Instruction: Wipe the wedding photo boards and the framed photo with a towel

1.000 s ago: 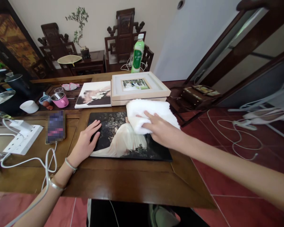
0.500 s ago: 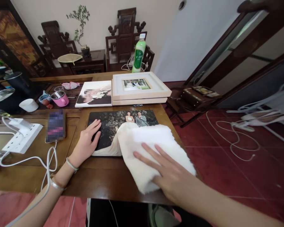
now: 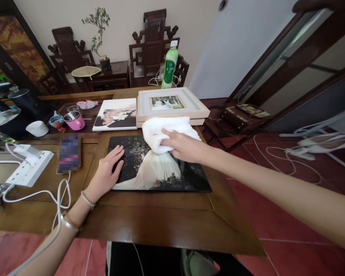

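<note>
A dark wedding photo panel [image 3: 161, 174] lies flat on the wooden table in front of me. My left hand [image 3: 107, 170] rests on its left edge, fingers stretched out and lying flat. On the panel's far part, my right hand [image 3: 182, 145] grips a fluffy white cloth [image 3: 168, 124] and presses it down. The cloth hides the upper part of the picture and touches or overlaps the front of a stacked light wooden picture frame [image 3: 199, 112]. Left of that frame lies a white-edged photo canvas [image 3: 115, 114].
A green bottle [image 3: 169, 65] stands behind the frames. To the left are a phone [image 3: 69, 153] on a cable, a white power strip [image 3: 31, 168], a pink mug [image 3: 75, 122] and a white cup [image 3: 37, 128]. The table's right edge drops to a red tiled floor [image 3: 244, 207].
My right hand has moved the cloth away from me, from the panel's near right corner to its far edge. The panel's lower right is uncovered. My left hand stays in place.
</note>
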Action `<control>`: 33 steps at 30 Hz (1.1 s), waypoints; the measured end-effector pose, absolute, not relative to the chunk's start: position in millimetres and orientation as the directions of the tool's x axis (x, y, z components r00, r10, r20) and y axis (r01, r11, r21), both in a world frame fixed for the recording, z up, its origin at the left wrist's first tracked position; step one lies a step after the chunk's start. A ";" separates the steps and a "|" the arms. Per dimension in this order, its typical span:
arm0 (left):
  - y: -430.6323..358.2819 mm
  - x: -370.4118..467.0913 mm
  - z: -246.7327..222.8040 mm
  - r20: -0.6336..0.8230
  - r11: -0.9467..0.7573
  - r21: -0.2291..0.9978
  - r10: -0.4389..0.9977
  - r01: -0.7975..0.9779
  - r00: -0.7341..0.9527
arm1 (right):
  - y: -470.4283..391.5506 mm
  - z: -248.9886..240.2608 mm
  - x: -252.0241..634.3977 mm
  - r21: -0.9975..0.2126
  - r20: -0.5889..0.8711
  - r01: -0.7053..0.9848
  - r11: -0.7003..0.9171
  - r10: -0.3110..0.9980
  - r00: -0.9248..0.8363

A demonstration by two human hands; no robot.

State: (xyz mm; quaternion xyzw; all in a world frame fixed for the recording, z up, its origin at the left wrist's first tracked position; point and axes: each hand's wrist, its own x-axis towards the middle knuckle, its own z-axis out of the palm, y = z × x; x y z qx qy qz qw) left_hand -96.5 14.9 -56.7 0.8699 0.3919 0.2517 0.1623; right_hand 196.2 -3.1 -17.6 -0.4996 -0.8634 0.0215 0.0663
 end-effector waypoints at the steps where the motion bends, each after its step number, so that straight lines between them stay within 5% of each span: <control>1: 14.8 -96.4 -56.5 0.310 -0.637 0.480 0.767 0.603 0.563 | -6.3 -19.6 196.2 -0.110 0.095 0.855 0.507 0.861 -0.499; 13: 13.9 -96.9 -56.8 0.273 -0.619 0.478 0.779 0.623 0.564 | -149.1 -53.3 151.7 -0.136 0.429 0.683 0.718 0.664 -0.613; 23: 14.2 -97.8 -57.0 0.261 -0.618 0.467 0.780 0.632 0.569 | -67.9 -32.8 176.7 -0.153 0.119 0.669 0.727 0.686 -0.718; 33: 16.2 -98.8 -60.1 0.273 -0.622 0.480 0.776 0.619 0.568 | 2.4 -32.4 184.6 -0.078 0.111 0.799 0.596 0.802 -0.587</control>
